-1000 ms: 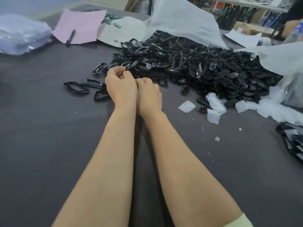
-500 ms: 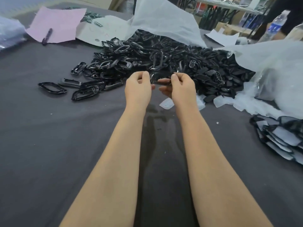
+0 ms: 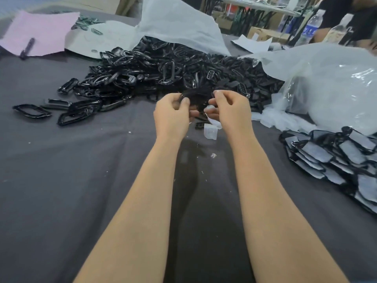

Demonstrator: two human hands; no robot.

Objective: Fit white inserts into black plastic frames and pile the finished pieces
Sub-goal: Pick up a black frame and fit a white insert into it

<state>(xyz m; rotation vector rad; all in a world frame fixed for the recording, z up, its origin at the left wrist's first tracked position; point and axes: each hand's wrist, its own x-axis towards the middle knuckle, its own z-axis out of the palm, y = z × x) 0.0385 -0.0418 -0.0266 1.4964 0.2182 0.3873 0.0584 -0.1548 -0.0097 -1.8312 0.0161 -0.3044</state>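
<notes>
1. Two bare forearms are stretching from the near edge of the bench [image 3: 61, 180], which is wearing a dark grey cloth, toward its middle.
2. Against the right edge, a pile of finished pieces [image 3: 334, 158] is lying in overlapping layers, each one a black rim around a white panel.
3. Near the middle of the bench, the left hand [image 3: 172, 117] and the right hand [image 3: 232, 113] are holding a black frame [image 3: 195, 97] between them, raised above the cloth. The left fingers are curling in and pinching its left end; the right fingers are curling round its right end.
4. A white insert [image 3: 209, 108] is showing just under the right thumb; I cannot tell whether it is sitting in the frame.
5. Just below the hands, a loose white insert [image 3: 210, 131] is lying flat on the cloth.
6. Toward the left edge, a few stray frames [image 3: 31, 111] are lying apart from one another.
7. Beyond the hands, a big heap of black frames [image 3: 173, 68] is spreading across the far half of the bench.
8. A white bag [image 3: 177, 23] is rising behind the heap, and a clear bag [image 3: 326, 84] is slumping at the far right with loose inserts [image 3: 273, 119] spilling at its foot.
9. At the far left corner, a pen [image 3: 27, 48] is resting on a pink sheet [image 3: 47, 27].
10. Past the far right corner, a water bottle [image 3: 311, 27] is standing upright.
</notes>
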